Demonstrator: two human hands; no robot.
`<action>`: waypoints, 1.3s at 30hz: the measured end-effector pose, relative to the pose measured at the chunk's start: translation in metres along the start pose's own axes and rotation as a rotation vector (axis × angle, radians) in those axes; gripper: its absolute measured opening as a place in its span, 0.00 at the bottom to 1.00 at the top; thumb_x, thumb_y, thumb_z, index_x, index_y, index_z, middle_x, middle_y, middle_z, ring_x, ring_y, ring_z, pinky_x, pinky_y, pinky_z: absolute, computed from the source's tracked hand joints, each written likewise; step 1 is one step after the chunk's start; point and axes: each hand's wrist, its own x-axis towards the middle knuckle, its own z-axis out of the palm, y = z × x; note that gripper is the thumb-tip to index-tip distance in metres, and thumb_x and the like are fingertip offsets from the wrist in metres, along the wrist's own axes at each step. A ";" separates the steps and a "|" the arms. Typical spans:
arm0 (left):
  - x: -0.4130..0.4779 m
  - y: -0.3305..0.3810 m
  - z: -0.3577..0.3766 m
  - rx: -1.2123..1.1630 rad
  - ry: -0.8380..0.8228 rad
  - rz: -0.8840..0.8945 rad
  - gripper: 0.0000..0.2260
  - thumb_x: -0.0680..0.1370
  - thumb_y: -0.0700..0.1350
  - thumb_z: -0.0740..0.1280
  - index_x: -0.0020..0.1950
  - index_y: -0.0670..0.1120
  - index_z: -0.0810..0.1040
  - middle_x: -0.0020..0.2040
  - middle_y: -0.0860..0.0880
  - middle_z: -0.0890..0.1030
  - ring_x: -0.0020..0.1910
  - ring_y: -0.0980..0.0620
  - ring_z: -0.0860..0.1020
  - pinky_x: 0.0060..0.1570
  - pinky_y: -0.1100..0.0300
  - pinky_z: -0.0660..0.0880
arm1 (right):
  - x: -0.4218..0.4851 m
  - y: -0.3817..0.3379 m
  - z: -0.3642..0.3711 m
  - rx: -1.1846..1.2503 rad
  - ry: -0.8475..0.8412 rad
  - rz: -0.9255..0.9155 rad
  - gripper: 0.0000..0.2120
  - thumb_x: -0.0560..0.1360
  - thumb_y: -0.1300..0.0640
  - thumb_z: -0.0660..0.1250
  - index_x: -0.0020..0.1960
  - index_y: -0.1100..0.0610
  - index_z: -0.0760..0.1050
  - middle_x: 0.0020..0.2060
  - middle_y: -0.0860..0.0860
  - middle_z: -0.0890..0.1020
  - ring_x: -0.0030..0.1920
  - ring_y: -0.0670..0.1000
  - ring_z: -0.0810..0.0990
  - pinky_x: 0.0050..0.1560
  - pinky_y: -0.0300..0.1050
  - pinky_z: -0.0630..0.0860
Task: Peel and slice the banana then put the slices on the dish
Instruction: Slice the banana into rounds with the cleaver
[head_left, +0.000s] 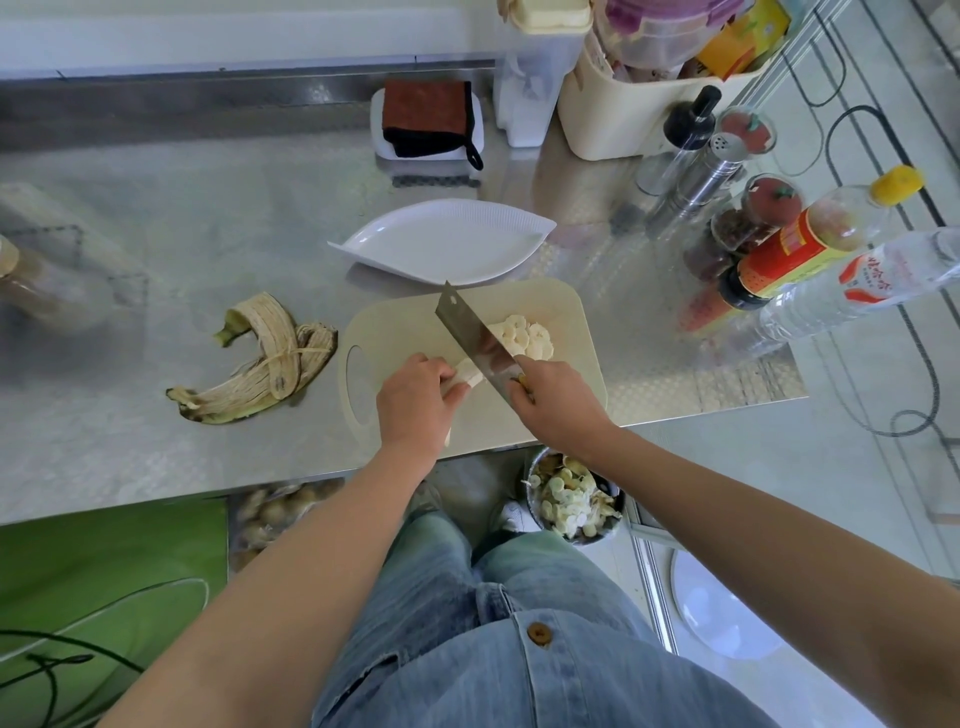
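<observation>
Currently the left hand grips the banana on the board, the right hand clasps the cleaver, slices piled at the blade's three o'clock.

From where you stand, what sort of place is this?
Most likely a kitchen: a steel counter holds a cutting board with banana slices, and seasoning bottles stand at its right.
</observation>
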 end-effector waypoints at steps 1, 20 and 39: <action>0.000 0.000 0.000 -0.004 0.001 -0.003 0.10 0.76 0.53 0.69 0.51 0.49 0.81 0.45 0.50 0.77 0.37 0.54 0.71 0.35 0.61 0.64 | 0.000 0.000 0.001 0.003 0.001 0.002 0.07 0.78 0.58 0.58 0.46 0.60 0.72 0.29 0.50 0.69 0.33 0.56 0.70 0.34 0.46 0.65; -0.002 0.001 0.000 -0.047 0.010 -0.032 0.10 0.75 0.53 0.69 0.50 0.49 0.81 0.44 0.50 0.77 0.38 0.53 0.71 0.36 0.60 0.64 | 0.002 -0.004 0.012 -0.069 -0.094 0.068 0.06 0.80 0.57 0.56 0.45 0.56 0.66 0.35 0.53 0.71 0.38 0.56 0.70 0.37 0.47 0.64; -0.001 0.000 0.001 -0.041 0.012 -0.030 0.10 0.75 0.53 0.69 0.52 0.48 0.81 0.46 0.50 0.78 0.39 0.53 0.73 0.37 0.61 0.64 | -0.003 -0.003 0.000 0.012 0.003 0.017 0.07 0.78 0.58 0.58 0.47 0.60 0.73 0.27 0.47 0.65 0.33 0.55 0.68 0.34 0.46 0.63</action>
